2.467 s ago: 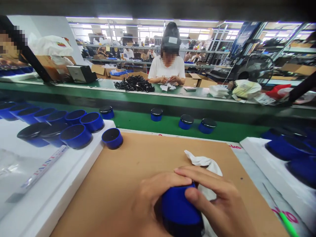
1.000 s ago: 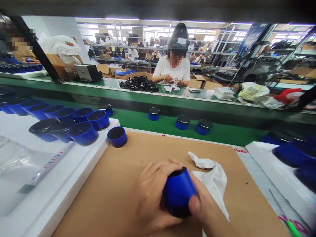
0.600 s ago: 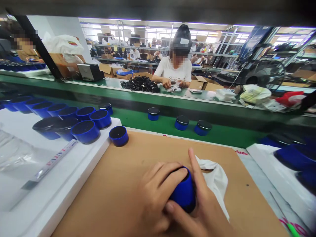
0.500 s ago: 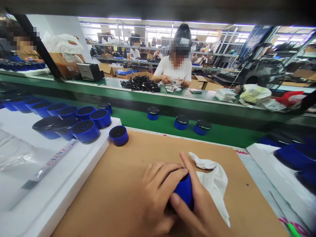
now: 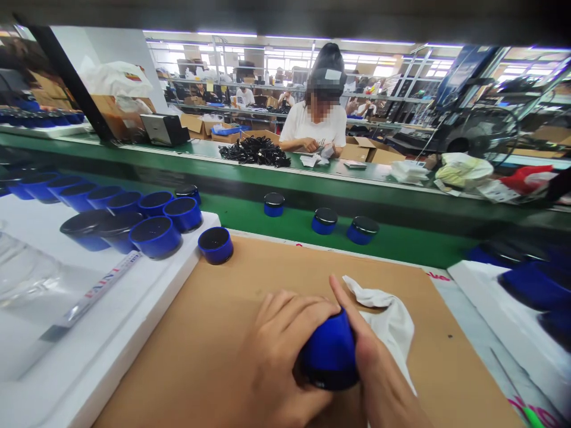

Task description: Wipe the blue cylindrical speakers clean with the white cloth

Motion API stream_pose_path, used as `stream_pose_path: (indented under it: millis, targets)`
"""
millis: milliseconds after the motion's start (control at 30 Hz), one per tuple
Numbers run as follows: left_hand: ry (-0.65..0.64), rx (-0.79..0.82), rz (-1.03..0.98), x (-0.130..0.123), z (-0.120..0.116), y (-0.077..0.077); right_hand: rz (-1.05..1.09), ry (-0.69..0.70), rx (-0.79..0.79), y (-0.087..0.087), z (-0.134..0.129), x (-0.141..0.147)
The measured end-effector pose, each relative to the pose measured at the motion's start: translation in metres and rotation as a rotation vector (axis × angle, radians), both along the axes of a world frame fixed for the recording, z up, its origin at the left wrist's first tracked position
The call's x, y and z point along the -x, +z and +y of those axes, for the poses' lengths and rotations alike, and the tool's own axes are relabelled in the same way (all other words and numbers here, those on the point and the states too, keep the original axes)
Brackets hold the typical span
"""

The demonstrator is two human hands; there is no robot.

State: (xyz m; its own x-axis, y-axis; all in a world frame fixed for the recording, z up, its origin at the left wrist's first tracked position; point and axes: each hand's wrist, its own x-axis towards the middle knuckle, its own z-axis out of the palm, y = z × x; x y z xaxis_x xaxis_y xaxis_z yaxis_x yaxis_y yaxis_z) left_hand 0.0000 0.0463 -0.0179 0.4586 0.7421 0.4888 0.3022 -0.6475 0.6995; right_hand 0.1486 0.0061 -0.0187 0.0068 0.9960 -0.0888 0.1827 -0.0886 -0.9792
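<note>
A blue cylinder with a black end [image 5: 331, 351] is tilted between my two hands above the brown board [image 5: 250, 267]. My left hand [image 5: 281, 351] wraps its left side, fingers over the top. On its right side lies my right hand [image 5: 372, 351], with the index finger pointing up and away; its other fingers are mostly hidden. A white cloth [image 5: 392, 321] rests on the board, partly behind my right hand. Near the board's back left corner stands another blue cylinder with a dark top [image 5: 215, 245].
White foam trays with blue cylinders stand at left [image 5: 178, 297] and right [image 5: 482, 285]. Several blue cylinders sit on the green belt [image 5: 236, 211]. A person [image 5: 314, 125] sits across it beside a black cable pile [image 5: 255, 151]. A green-handled tool [image 5: 530, 414] lies at lower right.
The cylinder in my hands has turned, showing more of its blue side and black lower end. My right thumb has left its front. Cylinders on the belt have shifted slightly left.
</note>
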Motion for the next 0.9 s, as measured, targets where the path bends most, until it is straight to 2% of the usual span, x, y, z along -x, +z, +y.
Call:
stream_pose_path:
  millis: [67, 167, 267, 367, 433, 500, 600, 700, 800, 833, 900]
  targets:
    - [-0.01, 0.008, -0.015, 0.001, 0.0, 0.0, -0.079, 0.059, -0.041, 0.0, -0.001, -0.004]
    - [-0.026, 0.025, -0.052, 0.0, -0.001, -0.003, -0.176, 0.059, -0.11, 0.0, -0.001, -0.011]
    - [-0.009, 0.002, -0.141, -0.005, -0.003, -0.007, -0.19, 0.056, -0.205, 0.004, 0.005, -0.019]
    - [0.005, 0.004, -0.252, -0.007, -0.002, -0.005, -0.172, 0.045, -0.23, 0.011, 0.014, -0.024]
    - [-0.056, 0.093, -0.255, -0.004, 0.0, 0.001, -0.137, 0.032, -0.226, 0.016, 0.019, -0.028]
    - [-0.124, 0.257, -0.284, 0.0, 0.002, 0.008, -0.076, 0.027, -0.21, 0.019, 0.022, -0.033]
    - [-0.209, 0.453, -0.369, 0.005, 0.006, 0.014, 0.057, 0.127, -0.106, 0.019, 0.026, -0.044]
    - [-0.23, 0.494, -0.409, 0.005, 0.008, 0.014, 0.152, 0.187, -0.054, 0.015, 0.029, -0.051]
    - [-0.347, 0.577, -0.519, 0.003, 0.01, 0.013, 0.309, 0.079, -0.096, 0.013, 0.03, -0.051]
    - [-0.363, 0.567, -0.535, 0.003, 0.01, 0.012, 0.353, 0.047, -0.102, 0.012, 0.03, -0.049]
    - [-0.322, 0.486, -0.478, 0.002, 0.011, 0.01, 0.332, 0.076, -0.135, 0.011, 0.027, -0.046]
